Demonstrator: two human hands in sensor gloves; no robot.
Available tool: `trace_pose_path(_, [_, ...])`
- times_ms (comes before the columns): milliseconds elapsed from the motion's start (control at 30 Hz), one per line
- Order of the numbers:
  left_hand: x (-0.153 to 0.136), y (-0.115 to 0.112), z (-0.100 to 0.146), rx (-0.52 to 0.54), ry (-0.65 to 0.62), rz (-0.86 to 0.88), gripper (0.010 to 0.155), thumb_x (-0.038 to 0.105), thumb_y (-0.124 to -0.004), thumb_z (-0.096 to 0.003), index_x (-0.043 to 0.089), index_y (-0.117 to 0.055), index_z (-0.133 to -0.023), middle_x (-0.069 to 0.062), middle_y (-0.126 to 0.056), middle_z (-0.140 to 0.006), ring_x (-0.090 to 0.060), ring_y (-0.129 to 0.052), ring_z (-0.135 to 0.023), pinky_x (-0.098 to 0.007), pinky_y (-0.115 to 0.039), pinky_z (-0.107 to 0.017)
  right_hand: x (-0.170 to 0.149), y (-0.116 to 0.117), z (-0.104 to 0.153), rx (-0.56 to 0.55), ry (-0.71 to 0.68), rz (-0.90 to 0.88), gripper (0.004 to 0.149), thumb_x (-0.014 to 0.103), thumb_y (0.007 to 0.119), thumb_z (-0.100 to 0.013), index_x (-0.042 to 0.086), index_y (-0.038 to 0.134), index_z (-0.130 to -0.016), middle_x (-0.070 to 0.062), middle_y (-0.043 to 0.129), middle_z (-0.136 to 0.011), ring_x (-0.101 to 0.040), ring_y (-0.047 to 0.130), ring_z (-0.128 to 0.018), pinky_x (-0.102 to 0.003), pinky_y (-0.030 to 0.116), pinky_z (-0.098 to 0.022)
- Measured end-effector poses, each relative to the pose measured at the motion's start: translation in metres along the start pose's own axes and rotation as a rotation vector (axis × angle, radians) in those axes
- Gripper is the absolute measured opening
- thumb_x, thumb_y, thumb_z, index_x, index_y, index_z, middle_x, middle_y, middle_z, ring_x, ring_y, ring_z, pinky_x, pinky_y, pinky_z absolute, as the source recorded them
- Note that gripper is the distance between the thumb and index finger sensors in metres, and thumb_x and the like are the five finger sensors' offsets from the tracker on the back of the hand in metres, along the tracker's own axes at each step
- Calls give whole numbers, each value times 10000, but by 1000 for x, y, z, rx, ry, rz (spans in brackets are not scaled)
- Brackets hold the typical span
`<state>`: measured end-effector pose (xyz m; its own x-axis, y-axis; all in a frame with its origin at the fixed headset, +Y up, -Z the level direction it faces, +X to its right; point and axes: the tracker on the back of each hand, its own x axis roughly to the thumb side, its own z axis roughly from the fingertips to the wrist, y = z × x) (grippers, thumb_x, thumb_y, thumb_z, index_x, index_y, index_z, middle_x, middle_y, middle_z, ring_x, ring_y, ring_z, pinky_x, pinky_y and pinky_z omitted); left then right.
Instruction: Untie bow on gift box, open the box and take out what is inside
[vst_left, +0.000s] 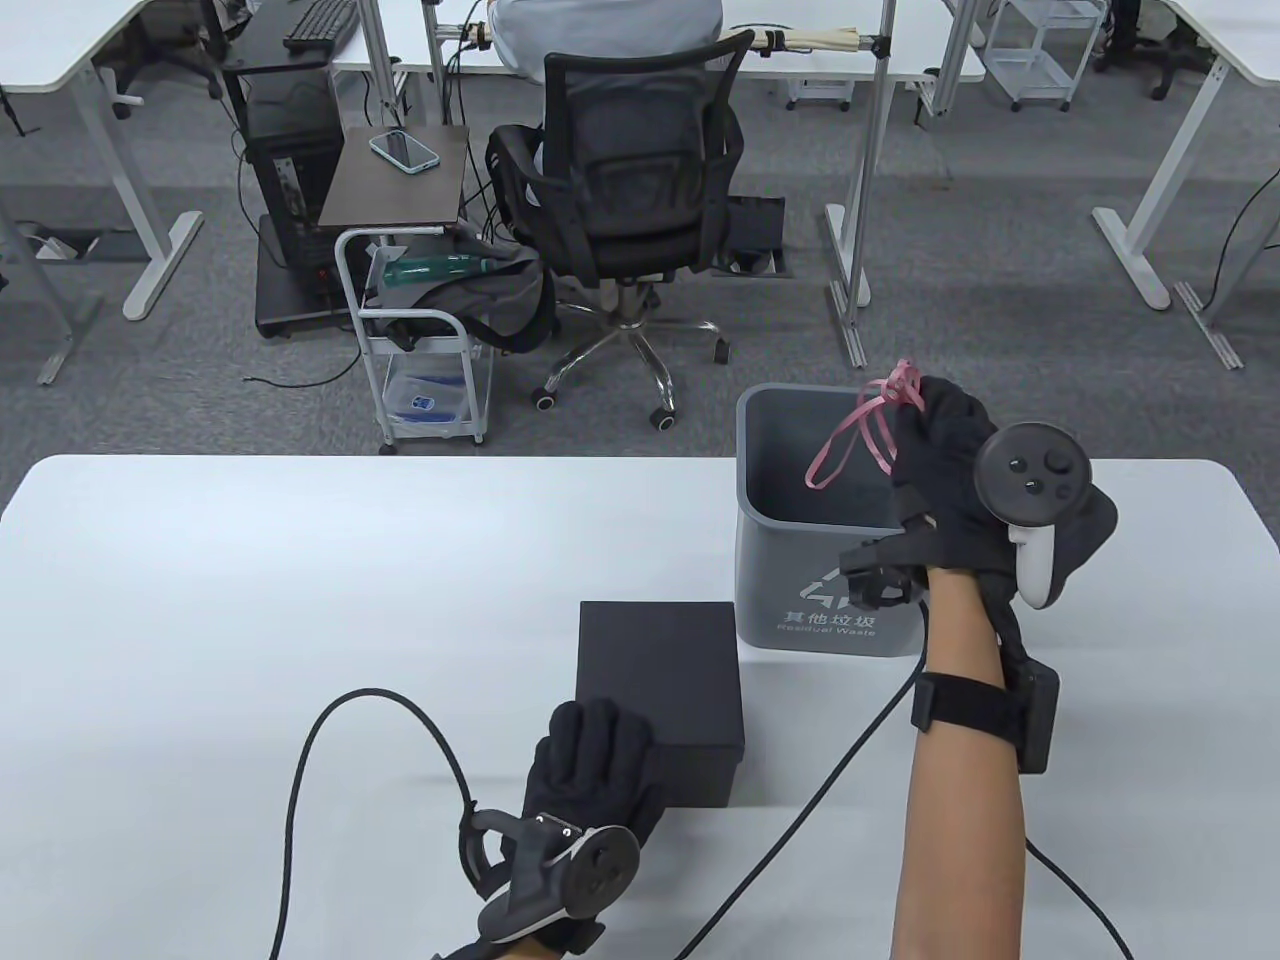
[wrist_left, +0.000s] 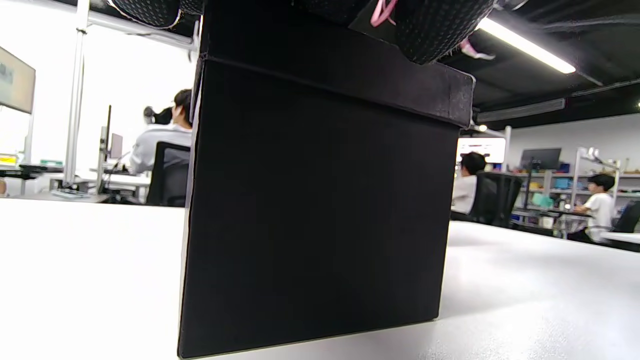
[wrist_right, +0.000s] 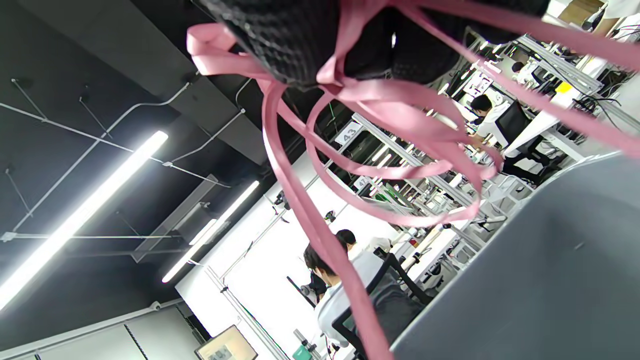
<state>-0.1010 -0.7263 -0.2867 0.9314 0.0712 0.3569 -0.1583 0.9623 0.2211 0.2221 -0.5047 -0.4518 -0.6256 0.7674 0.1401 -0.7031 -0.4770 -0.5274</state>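
Observation:
A black gift box (vst_left: 660, 680) with its lid on stands on the white table; it fills the left wrist view (wrist_left: 320, 210). My left hand (vst_left: 590, 750) rests on the lid's near left corner, fingers laid flat over it. My right hand (vst_left: 935, 420) is raised over the grey waste bin (vst_left: 800, 480) and pinches the pink ribbon (vst_left: 860, 430), which hangs in loose loops above the bin's opening. In the right wrist view the ribbon (wrist_right: 350, 150) dangles from my gloved fingers (wrist_right: 280, 40), with the bin's wall (wrist_right: 550, 280) at the lower right.
The bin stands right behind the box, touching or nearly touching its far right corner. Black cables (vst_left: 380, 720) run across the table near my arms. Beyond the table's far edge are an office chair (vst_left: 630, 190) with a seated person and a small cart (vst_left: 420, 330).

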Motion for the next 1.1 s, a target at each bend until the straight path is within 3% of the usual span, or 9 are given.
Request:
trace_pose_path(200, [0,0,0,-1,3,3,690,513,-656,-650,144,-447,-1194,-239,-420,-1254,-561,-403,-1078,-606,-546,-761,3,10,-23,-66,-33,-168,395,262,732,-621,213,673,-1009,-107,692,-926,-355,699,-858,-584,530,-733])
trace_pose_path(467, [0,0,0,-10,9,12,689,514,-653,-651,148,-443,-1197,-234,-412,-1260,-557,-397,-1084,-608,-545,-761,-20,39,-35,70,72,7,387,269,742,-623,245,699,-1007,-114,680,-982,-375,642,-923,-585,470,-763])
trace_pose_path(667, [-1,0,1,-13,13,26,690,515,-653,-651,152,-443,-1198,-227,-410,-1263,-554,-396,-1086,-608,-546,-760,-28,42,-36,147,130,162,395,267,753,-624,244,706,-1016,-116,629,-1047,-392,560,-986,-589,392,-789])
trace_pose_path(767, [-1,-1,1,-15,13,24,689,515,-653,-651,153,-443,-1198,-231,-409,-1263,-556,-394,-1087,-609,-546,-760,-30,41,-36,313,291,375,647,364,826,-600,194,523,-1145,-145,449,-1166,-444,411,-1053,-610,282,-799])
trace_pose_path(833, [-1,-1,1,-16,14,25,689,514,-653,-651,152,-443,-1198,-228,-408,-1263,-556,-395,-1086,-608,-546,-761,-30,40,-35,348,319,417,748,389,843,-589,174,442,-1183,-166,380,-1192,-484,356,-1065,-629,255,-791])
trace_pose_path(1100, [-5,-2,1,6,2,40,672,509,-658,-649,167,-468,-1195,-220,-428,-1259,-548,-415,-1082,-601,-548,-762,-21,27,-17,363,237,231,779,459,789,-605,161,395,-1207,-238,333,-1201,-579,354,-1052,-679,284,-760])
